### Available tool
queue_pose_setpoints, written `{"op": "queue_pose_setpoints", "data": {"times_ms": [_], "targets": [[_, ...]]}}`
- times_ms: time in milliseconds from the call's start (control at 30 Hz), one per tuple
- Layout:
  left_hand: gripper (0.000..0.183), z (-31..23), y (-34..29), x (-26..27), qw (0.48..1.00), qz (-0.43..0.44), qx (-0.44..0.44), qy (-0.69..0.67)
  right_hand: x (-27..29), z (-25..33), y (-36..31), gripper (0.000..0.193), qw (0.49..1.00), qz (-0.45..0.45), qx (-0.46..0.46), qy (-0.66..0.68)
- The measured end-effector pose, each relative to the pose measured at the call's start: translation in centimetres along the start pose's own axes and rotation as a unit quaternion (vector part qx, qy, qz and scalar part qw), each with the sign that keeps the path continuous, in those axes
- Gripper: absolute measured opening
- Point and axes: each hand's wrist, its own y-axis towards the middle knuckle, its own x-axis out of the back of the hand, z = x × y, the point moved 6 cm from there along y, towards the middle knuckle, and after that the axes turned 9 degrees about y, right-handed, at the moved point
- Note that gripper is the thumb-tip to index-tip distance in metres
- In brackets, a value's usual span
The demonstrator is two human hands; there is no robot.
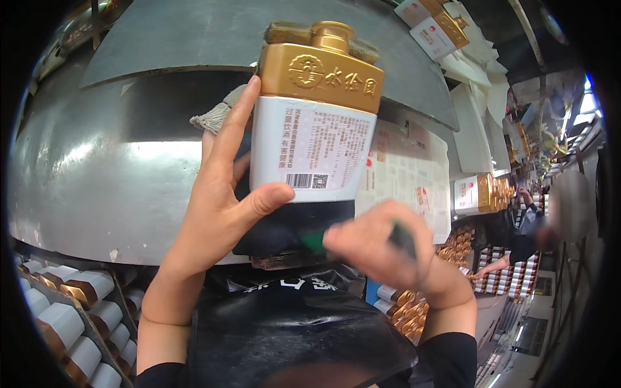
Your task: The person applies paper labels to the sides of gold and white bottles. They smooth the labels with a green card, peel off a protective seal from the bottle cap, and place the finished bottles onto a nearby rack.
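A flat, broad-shouldered bottle [317, 145] stands nearly upright before me, its upper part gold with raised marks and its lower part white with a printed label. My left hand [226, 181] holds it by the left side, fingers behind and thumb across the lower front corner. Just below the bottle, my right hand [385, 246] is closed around a green tool [314, 242]. Motion smears that hand, and most of the tool is hidden, so its kind does not show. A grey cloth [217, 116] lies behind my left fingers.
A grey metal table [97, 181] carries a raised metal plate [174, 32]. Printed sheets [414, 174] lie right of the bottle. More gold and white bottles stand at the right [475, 194] and fill racks at lower left [71, 317]. A co-worker [533, 233] is farther right.
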Motion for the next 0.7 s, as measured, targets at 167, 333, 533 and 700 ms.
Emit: {"op": "queue_pose_setpoints", "data": {"times_ms": [167, 333, 533, 700], "targets": [[0.096, -0.4, 0.2, -0.5, 0.998, -0.017, 0.037, 0.042, 4.8, -6.5, 3.5, 0.022, 0.955, -0.293, -0.042, 0.001], [0.091, -0.2, 0.0, -0.4, 0.996, -0.018, 0.061, 0.065, 0.9, -1.8, -1.1, 0.022, 0.997, -0.061, 0.048, -0.012], [0.057, 0.0, 0.0, 0.9, 0.999, -0.042, 0.028, -0.003, 2.3, -4.0, 3.0, 0.023, 0.995, -0.093, 0.023, -0.028], [0.047, 0.2, -1.0, 1.7, 0.994, -0.098, 0.053, -0.015, -1.3, -0.5, 4.7, 0.02, 0.993, -0.006, 0.104, -0.063]]}}
